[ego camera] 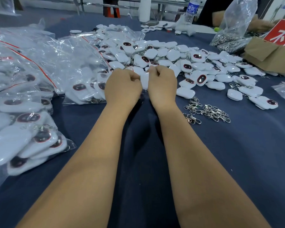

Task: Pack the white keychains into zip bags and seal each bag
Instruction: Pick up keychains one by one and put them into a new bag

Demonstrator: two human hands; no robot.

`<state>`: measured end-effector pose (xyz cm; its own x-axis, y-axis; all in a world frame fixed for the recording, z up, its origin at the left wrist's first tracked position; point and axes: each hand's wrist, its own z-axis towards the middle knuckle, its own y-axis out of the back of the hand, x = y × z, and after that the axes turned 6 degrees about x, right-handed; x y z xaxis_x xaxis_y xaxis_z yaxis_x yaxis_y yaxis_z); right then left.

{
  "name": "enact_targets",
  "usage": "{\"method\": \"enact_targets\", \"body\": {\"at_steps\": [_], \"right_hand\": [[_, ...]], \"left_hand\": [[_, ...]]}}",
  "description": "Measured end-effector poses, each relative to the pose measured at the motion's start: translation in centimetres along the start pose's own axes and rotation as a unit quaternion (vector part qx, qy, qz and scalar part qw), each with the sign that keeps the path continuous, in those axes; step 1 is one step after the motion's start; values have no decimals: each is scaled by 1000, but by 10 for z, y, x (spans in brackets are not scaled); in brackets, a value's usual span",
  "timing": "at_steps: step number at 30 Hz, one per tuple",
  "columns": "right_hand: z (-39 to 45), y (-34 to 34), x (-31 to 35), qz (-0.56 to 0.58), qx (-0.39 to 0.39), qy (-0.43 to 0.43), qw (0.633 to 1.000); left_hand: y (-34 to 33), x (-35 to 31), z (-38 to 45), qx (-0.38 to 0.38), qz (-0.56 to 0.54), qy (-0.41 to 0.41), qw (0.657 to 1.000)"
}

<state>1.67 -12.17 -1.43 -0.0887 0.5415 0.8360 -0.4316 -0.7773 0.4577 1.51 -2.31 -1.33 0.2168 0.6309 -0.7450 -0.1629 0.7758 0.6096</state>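
Item: left hand (123,84) and right hand (162,83) pinching one zip bag (144,82) holding a white keychain; step likely sealing; next, press strip closed.

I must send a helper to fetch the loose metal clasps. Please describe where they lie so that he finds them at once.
Start at the big heap of loose white keychains in the middle of the dark blue table. Just in front of that heap, to the right of the right hand, lies a small cluster of loose metal clasps. Unlike everything around them, they are bare silver rings and hooks with no white body attached.
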Motion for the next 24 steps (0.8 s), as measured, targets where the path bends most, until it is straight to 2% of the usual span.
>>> {"method": "enact_targets", "body": {"at_steps": [3,5,9,11,15,18,20,24], "right_hand": [[-3,0,6,168,-5,-51,984],[-1,0,6,269,20,-104,957],[1,3,2,390,59,-155,905],[2,4,2,404,40,-150,901],[4,2,1,374,8,-113,920],[4,3,5,456,44,-110,882],[5,4,4,471,56,-106,874],[4,2,3,407,67,-100,905]], "left_hand": [[0,0,-1,12,-59,-15,998],[0,1,0,13,-101,-11,995],[0,3,2,14,-130,7,991],[0,3,2,6,-143,6,990],[-1,1,2,5,-96,-30,995],[-1,1,2,25,-111,-22,993],[-2,2,2,25,-98,-21,995],[-3,4,6,15,-72,-20,997]]}}
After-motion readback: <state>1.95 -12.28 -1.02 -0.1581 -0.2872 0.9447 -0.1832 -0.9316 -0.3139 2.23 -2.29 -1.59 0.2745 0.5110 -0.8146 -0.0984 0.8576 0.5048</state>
